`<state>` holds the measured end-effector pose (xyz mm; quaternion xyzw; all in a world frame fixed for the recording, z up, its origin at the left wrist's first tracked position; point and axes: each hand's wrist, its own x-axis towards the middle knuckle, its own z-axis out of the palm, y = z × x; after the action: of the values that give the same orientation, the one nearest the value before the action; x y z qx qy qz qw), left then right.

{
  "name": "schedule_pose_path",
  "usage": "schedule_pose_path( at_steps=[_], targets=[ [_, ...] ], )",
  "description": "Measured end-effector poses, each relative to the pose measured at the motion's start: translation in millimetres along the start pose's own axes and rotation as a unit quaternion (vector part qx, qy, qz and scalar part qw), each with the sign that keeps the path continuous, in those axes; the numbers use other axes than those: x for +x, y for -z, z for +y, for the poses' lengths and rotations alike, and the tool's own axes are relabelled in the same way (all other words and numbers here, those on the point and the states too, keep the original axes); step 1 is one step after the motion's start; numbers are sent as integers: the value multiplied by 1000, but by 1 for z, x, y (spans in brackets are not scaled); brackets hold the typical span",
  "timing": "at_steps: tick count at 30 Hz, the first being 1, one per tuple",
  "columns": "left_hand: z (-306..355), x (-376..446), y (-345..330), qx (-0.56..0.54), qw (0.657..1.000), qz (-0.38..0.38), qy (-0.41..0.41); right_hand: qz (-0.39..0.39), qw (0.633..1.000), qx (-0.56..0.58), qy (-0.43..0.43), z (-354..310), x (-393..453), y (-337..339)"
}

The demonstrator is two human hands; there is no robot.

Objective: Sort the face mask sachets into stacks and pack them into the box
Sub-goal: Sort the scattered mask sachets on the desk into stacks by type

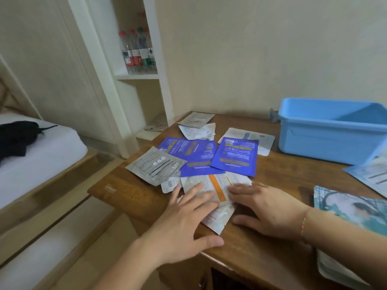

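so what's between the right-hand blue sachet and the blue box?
Head view: a white-grey sachet, partly under the blue sachet, then bare table before the blue box.

Two hands (184, 222) – two blue sachets (235, 156), two grey sachets (156, 165), one box (333, 130)

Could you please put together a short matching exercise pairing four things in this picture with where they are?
Things:
1. blue box
2. water bottles
3. black cloth
4. white and orange sachet

Places:
A. on the white bed
B. under both hands
C. on the shelf
D. far right of the table

Pairs: 1-D, 2-C, 3-A, 4-B
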<state>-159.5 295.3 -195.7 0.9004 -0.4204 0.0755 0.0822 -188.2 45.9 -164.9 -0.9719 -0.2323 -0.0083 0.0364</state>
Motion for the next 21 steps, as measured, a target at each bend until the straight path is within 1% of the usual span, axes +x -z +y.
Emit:
schedule_pose_path(
  at_steps=[2, 5, 7, 8, 10, 11, 12, 14, 17, 19, 21],
  targets=[
    [-10, -10, -1, -3, 997, 28, -66, -12, 1000, 14, 16, -5, -15, 1],
    [-27, -23, -2, 11, 993, 40, -109, -24, 998, 28, 47, -13, -35, 1],
    [-29, -28, -6, 10, 986, 81, -142, -23, 998, 36, 51, -18, -46, 2],
    [-28, -29, -8, 4, 979, 119, -166, -6, 998, 33, 53, -21, -50, 2],
    [-23, -33, -14, -3, 958, 192, -215, 71, 995, 2, 69, -30, -54, 3],
    [-20, -35, -17, -6, 949, 214, -232, 98, 992, -13, 73, -36, -55, 2],
    [-15, -38, -21, -11, 943, 227, -244, 108, 991, -21, 72, -43, -55, 0],
    [-5, -43, -26, -13, 937, 240, -254, 110, 990, -39, 81, -54, -55, -7],
    [9, -44, -28, 6, 935, 271, -227, 120, 985, -66, 102, -63, -56, -18],
    [17, -41, -27, 20, 944, 262, -201, 131, 984, -58, 104, -64, -58, -20],
    [21, -40, -26, 48, 949, 241, -196, 125, 986, -47, 103, -64, -59, -19]
  ],
)
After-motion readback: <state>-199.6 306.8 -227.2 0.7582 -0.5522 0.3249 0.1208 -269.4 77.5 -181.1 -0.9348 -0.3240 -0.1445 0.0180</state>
